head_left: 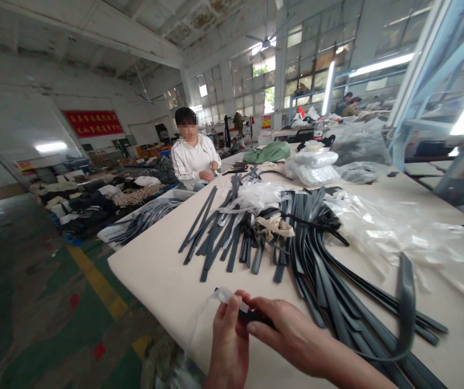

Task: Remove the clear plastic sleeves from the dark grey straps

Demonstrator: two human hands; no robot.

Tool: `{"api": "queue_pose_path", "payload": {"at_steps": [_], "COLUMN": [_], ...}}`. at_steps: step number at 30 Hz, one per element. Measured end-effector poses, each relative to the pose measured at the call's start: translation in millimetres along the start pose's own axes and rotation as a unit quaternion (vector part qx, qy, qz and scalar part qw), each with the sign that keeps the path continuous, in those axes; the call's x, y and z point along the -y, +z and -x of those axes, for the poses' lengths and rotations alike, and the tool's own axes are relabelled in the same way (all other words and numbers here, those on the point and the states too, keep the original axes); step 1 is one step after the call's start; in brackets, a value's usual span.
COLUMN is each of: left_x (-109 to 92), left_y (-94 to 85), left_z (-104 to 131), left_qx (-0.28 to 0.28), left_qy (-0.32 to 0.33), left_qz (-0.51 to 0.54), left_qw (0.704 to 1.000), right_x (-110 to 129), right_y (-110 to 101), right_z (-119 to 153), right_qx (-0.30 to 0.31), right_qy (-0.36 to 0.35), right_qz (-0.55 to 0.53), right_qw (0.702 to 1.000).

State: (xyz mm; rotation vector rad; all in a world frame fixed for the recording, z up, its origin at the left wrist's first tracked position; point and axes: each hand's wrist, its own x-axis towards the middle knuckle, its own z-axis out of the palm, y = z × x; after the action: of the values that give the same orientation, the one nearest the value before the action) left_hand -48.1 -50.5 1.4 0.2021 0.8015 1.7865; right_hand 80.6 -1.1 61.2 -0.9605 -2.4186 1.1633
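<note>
Near the table's front edge my left hand (231, 329) is closed, pinching a strip of translucent white plastic (224, 295) between thumb and fingers. Just right of it, my right hand (283, 324) wraps round a dark strap (259, 317), whose end runs between the two hands. The hands almost touch. Beyond them, many flat dark grey straps (321, 270) lie spread on the cream tabletop (154, 259), some curving toward the right front. One strap (406, 302) arches up to the right of my right forearm.
Clear plastic sheeting (402, 232) covers the table's right side. A beige cloth bundle (274, 226) lies among the straps. Across the table's far left corner is a person in white (194, 156), beside a bin of straps (146, 219). A blue metal frame (414, 92) rises at right.
</note>
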Motion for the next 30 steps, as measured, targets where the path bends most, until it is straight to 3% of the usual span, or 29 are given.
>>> {"api": "queue_pose_path", "payload": {"at_steps": [2, 5, 9, 13, 20, 26, 30], "left_x": [0.4, -13.7, -41.1, -54.6, -45.1, -24.8, -15.3], "left_y": [-2.0, -3.5, -4.2, -3.9, -0.6, -3.9, -12.0], "left_z": [1.6, -6.3, -19.3, -19.9, -12.8, -3.1, -0.3], "left_qx": [0.013, -0.037, -0.114, -0.127, -0.136, -0.134, -0.124], "left_qy": [0.013, 0.043, 0.047, 0.047, 0.026, -0.007, -0.034], "left_qz": [-0.028, 0.009, 0.062, 0.098, 0.114, 0.092, 0.071], "left_qw": [0.999, 0.998, 0.990, 0.986, 0.984, 0.987, 0.989], "right_x": [5.6, 2.6, -0.2, 8.6, 11.5, 10.1, 10.6], "right_y": [2.4, -9.6, -32.3, -35.1, -20.8, -11.9, -16.3], "right_z": [-1.1, -1.6, 1.4, 5.4, 4.3, 1.0, 3.5], "right_qx": [0.008, -0.002, -0.073, -0.086, -0.077, -0.060, -0.041], "right_qy": [0.042, 0.072, 0.036, 0.003, 0.002, 0.011, 0.023], "right_qz": [-0.038, 0.005, 0.071, 0.107, 0.133, 0.142, 0.153], "right_qw": [0.998, 0.997, 0.994, 0.991, 0.988, 0.988, 0.987]}}
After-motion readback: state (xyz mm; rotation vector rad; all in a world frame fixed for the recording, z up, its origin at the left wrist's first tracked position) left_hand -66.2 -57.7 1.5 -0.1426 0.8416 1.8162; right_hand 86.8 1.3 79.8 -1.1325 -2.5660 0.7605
